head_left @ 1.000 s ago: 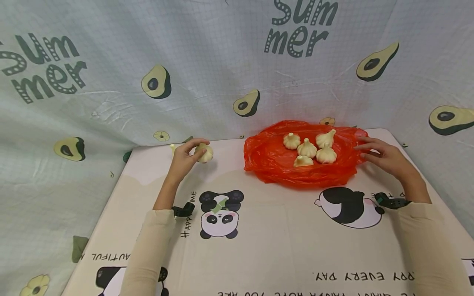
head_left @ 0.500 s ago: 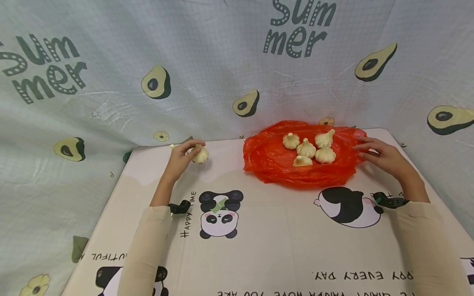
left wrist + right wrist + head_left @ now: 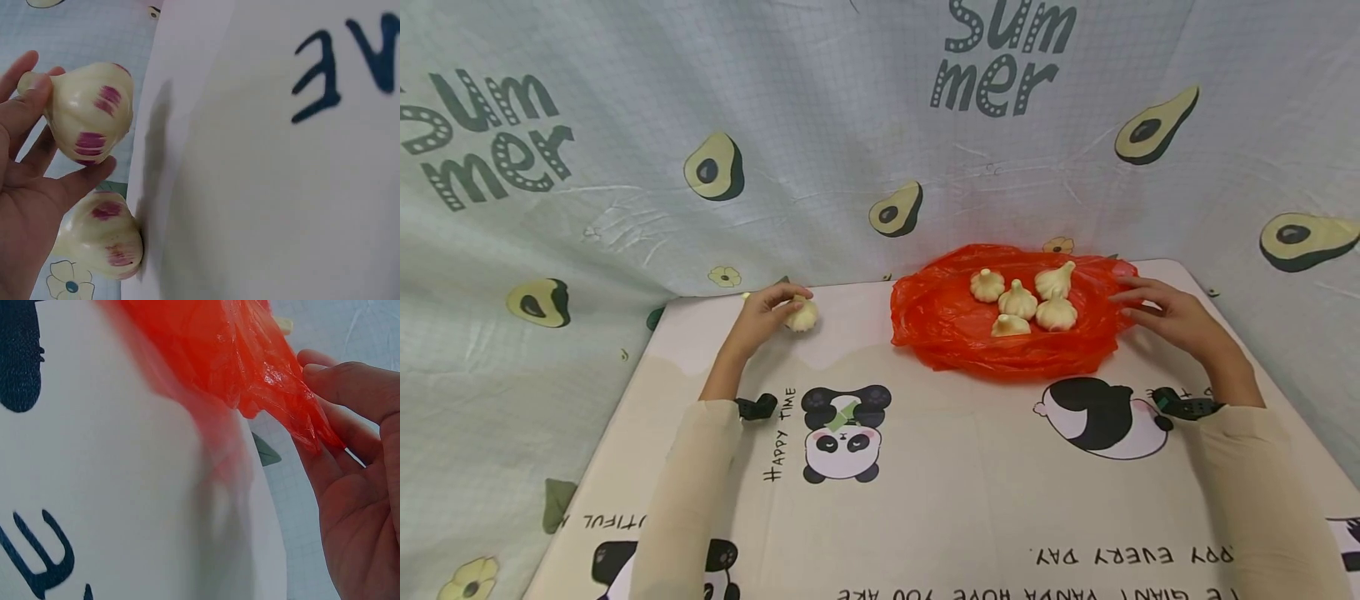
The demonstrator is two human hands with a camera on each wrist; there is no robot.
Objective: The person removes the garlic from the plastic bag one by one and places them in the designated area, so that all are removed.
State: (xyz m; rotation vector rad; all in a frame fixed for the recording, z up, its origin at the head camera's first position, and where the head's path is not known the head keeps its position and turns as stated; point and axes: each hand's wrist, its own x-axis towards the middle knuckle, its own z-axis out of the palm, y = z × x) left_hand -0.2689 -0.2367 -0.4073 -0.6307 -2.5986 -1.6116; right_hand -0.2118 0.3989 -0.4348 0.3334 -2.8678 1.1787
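My left hand (image 3: 763,315) holds a garlic bulb (image 3: 90,112) by its stalk and underside, above the far left of the table. The bulb is cream with purple streaks. A second garlic bulb (image 3: 109,237) lies just beyond that hand, mostly hidden by it in the head view. At the far right, my right hand (image 3: 1172,321) holds the edge of a red plastic bag (image 3: 940,354), with the film running in between thumb and fingers (image 3: 353,387). The bag lies spread with its mouth wide, and several garlic bulbs (image 3: 1017,300) sit in it.
A pale tablecloth with printed pandas (image 3: 842,454) and lettering covers the table (image 3: 955,467). Behind it hangs a light curtain (image 3: 805,183) with avocado prints, close to the table's far edge. Each wrist wears a small black camera (image 3: 756,407).
With the garlic bulb in its grip, my left hand has shifted slightly left, away from the bag. The right hand and the bag have stayed in place.
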